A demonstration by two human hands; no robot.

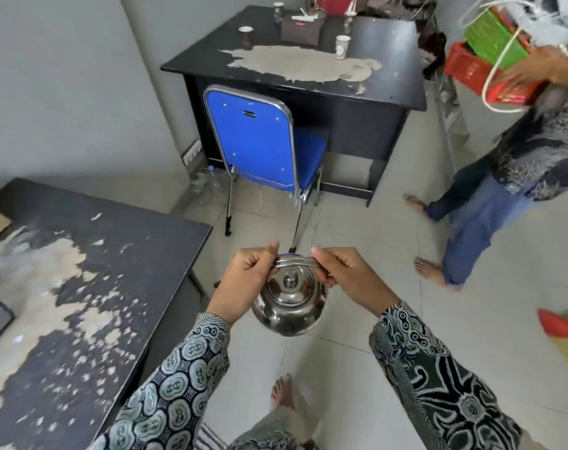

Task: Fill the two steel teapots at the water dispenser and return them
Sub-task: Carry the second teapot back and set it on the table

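Hands grip one steel teapot [289, 303] by its handle: left hand [243, 280] and right hand [344, 274] clamped at either end, held above floor tiles, near the blue chair [259, 141].

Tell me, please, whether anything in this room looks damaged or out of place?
Yes: the black coating has peeled off both desks, baring pale patches on the far desk and the near desk. The steel teapot, lid on, hangs level from both hands; no spill shows.
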